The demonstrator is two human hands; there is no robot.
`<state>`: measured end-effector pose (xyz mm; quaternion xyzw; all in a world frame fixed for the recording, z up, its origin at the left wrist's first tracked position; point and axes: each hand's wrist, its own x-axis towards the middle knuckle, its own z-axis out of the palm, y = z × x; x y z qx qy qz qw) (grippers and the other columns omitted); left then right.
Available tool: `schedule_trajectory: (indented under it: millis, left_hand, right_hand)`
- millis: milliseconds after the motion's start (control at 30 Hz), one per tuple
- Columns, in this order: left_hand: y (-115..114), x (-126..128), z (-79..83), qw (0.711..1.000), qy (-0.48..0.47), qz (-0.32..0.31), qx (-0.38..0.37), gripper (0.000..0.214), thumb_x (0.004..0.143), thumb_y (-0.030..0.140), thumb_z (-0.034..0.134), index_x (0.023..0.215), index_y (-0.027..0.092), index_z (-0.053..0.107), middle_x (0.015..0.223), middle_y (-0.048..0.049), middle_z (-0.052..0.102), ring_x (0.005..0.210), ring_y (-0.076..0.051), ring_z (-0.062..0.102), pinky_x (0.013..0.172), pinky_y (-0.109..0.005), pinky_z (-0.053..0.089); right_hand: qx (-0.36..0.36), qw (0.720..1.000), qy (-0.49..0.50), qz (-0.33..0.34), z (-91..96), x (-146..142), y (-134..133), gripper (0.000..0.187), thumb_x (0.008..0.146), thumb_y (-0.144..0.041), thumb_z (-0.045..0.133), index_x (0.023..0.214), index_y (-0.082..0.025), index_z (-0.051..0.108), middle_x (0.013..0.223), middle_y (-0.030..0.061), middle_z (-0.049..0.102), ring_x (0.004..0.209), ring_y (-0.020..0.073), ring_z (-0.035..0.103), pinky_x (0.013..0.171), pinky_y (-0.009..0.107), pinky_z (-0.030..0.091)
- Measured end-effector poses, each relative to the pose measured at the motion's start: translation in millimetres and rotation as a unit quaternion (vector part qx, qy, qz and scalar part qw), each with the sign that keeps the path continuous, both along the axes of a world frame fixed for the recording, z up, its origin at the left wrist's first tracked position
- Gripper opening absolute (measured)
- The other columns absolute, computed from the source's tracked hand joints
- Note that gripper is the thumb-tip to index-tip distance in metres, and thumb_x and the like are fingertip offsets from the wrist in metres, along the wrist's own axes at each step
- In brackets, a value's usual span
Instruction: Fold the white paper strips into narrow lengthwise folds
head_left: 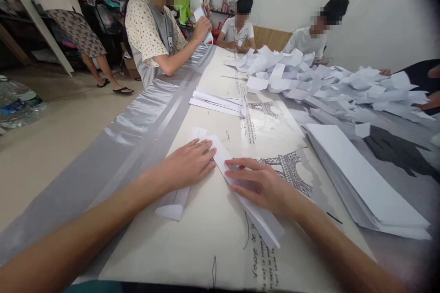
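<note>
My left hand (189,162) lies palm down with its fingers stretched, over a folded white paper strip (173,199). Its fingertips also reach the upper end of a second folded paper (263,219), which slants down to the right. On that second paper rests my right hand (257,181), fingers spread along its length. Neither hand is closed around anything. Parts of both papers are hidden under the hands. Farther up the table lie some flat folded paper strips (218,102).
A stack of long white sheets (364,178) lies at the right, beside a dark glove-like cloth (400,146). Behind it spreads a large heap of folded papers (330,84). Several people sit around the printed tablecloth (165,256); one person (154,32) holds paper. Plastic bottles (19,103) stand on the floor.
</note>
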<state>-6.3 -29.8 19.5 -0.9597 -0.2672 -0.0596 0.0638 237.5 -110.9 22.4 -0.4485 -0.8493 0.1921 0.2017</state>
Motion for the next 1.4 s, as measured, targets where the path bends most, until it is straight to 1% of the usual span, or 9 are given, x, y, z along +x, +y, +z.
schedule_trajectory:
  millis: [67, 167, 333, 500, 600, 700, 900, 1233, 1400]
  left_hand:
    - [1, 1, 1.2, 1.000, 0.005, 0.017, -0.001, 0.040, 0.107, 0.032, 0.032, 0.121, 0.010, 0.062, 0.133, -0.0184, 0.062, 0.126, -0.028, 0.057, 0.111, -0.044, 0.040]
    - [-1, 6, -1.8, 0.998, 0.005, 0.053, 0.013, 0.047, 0.107, 0.040, 0.033, 0.121, 0.007, 0.063, 0.130, -0.0204, 0.064, 0.128, -0.031, 0.057, 0.112, -0.044, 0.039]
    - [-7, 18, -10.3, 0.995, -0.020, 0.095, 0.026, 0.064, 0.103, 0.060, 0.034, 0.113, 0.005, 0.065, 0.125, -0.0247, 0.065, 0.125, -0.036, 0.058, 0.109, -0.047, 0.042]
    - [-11, 23, -12.4, 0.993, -0.026, 0.110, 0.018, 0.065, 0.101, 0.062, 0.036, 0.116, 0.004, 0.061, 0.128, -0.0260, 0.062, 0.128, -0.037, 0.055, 0.109, -0.048, 0.040]
    - [-12, 23, -11.8, 0.993, -0.022, 0.117, 0.021, 0.066, 0.100, 0.065, 0.035, 0.114, 0.006, 0.061, 0.126, -0.0251, 0.062, 0.124, -0.037, 0.056, 0.107, -0.048, 0.041]
    - [-13, 24, -9.7, 0.992, -0.024, 0.118, 0.022, 0.065, 0.099, 0.066, 0.036, 0.110, 0.008, 0.061, 0.120, -0.0234, 0.062, 0.116, -0.036, 0.058, 0.105, -0.048, 0.042]
    - [-16, 26, -1.8, 0.992, -0.010, 0.129, 0.000, 0.064, 0.097, 0.068, 0.037, 0.106, 0.009, 0.061, 0.114, -0.0217, 0.061, 0.108, -0.035, 0.059, 0.097, -0.047, 0.046]
    - [-19, 26, -3.3, 0.988, -0.023, 0.147, -0.026, 0.069, 0.094, 0.073, 0.039, 0.112, 0.010, 0.060, 0.129, -0.0237, 0.059, 0.124, -0.038, 0.053, 0.105, -0.051, 0.040]
    - [-20, 27, 1.6, 0.986, -0.021, 0.159, -0.044, 0.066, 0.094, 0.071, 0.042, 0.114, 0.010, 0.059, 0.126, -0.0228, 0.061, 0.125, -0.037, 0.052, 0.104, -0.052, 0.040]
  right_hand:
    - [-0.018, 0.999, -0.002, -0.049, 3.6, -6, -5, 0.025, 0.097, -0.032, 0.061, 0.116, -0.025, 0.075, 0.125, 0.0094, 0.067, 0.096, 0.0215, 0.069, 0.084, 0.041, 0.060]
    - [-0.076, 0.990, -0.019, -0.114, 9.2, -13, -11, 0.033, 0.093, -0.033, 0.064, 0.124, -0.026, 0.071, 0.097, 0.0054, 0.070, 0.067, 0.0152, 0.063, 0.066, 0.035, 0.056]
    - [-0.156, 0.976, 0.001, -0.152, 13.7, -15, -11, 0.028, 0.090, -0.032, 0.067, 0.117, -0.027, 0.071, 0.071, -0.0026, 0.065, 0.060, 0.0139, 0.058, 0.059, 0.031, 0.049]
    - [-0.198, 0.961, 0.060, -0.185, 9.9, -12, -12, 0.019, 0.086, -0.029, 0.070, 0.105, -0.025, 0.068, 0.072, -0.0029, 0.066, 0.063, 0.0135, 0.059, 0.058, 0.028, 0.048]
    - [-0.237, 0.947, 0.087, -0.199, 10.0, -10, -12, 0.009, 0.085, -0.029, 0.071, 0.087, -0.021, 0.067, 0.071, -0.0008, 0.067, 0.063, 0.0131, 0.061, 0.056, 0.026, 0.046]
    - [-0.287, 0.929, 0.091, -0.215, 12.3, -9, -10, 0.019, 0.084, -0.032, 0.070, 0.072, -0.019, 0.063, 0.063, 0.0003, 0.067, 0.056, 0.0122, 0.059, 0.050, 0.024, 0.043]
    - [-0.338, 0.912, 0.100, -0.209, 16.0, -8, -4, 0.026, 0.084, -0.034, 0.070, 0.066, -0.018, 0.062, 0.054, 0.0007, 0.065, 0.045, 0.0098, 0.053, 0.046, 0.023, 0.041]
    - [-0.351, 0.915, 0.081, -0.180, 14.5, -4, -1, 0.026, 0.085, -0.035, 0.069, 0.067, -0.018, 0.061, 0.055, 0.0005, 0.065, 0.044, 0.0096, 0.053, 0.046, 0.024, 0.040]
    - [-0.276, 0.946, 0.034, -0.169, 17.9, -4, -13, 0.025, 0.088, -0.036, 0.066, 0.071, -0.020, 0.057, 0.062, -0.0019, 0.063, 0.052, 0.0102, 0.054, 0.049, 0.024, 0.039]
